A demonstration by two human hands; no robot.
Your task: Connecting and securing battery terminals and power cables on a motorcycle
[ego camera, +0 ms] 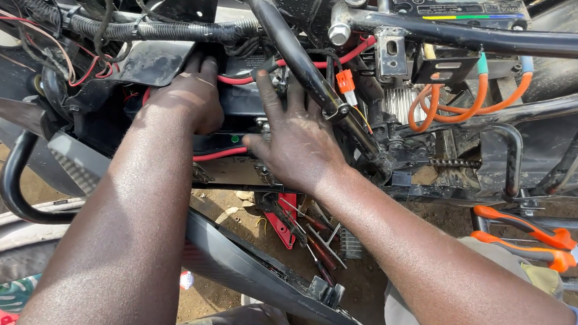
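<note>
Both the left hand and right hand press spread, unclenched fingers flat against the black battery.

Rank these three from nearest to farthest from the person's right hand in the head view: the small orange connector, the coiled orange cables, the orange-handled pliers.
From the right hand:
1. Small orange connector, just up and right.
2. Coiled orange cables, further right.
3. Orange-handled pliers, far lower right.
</note>
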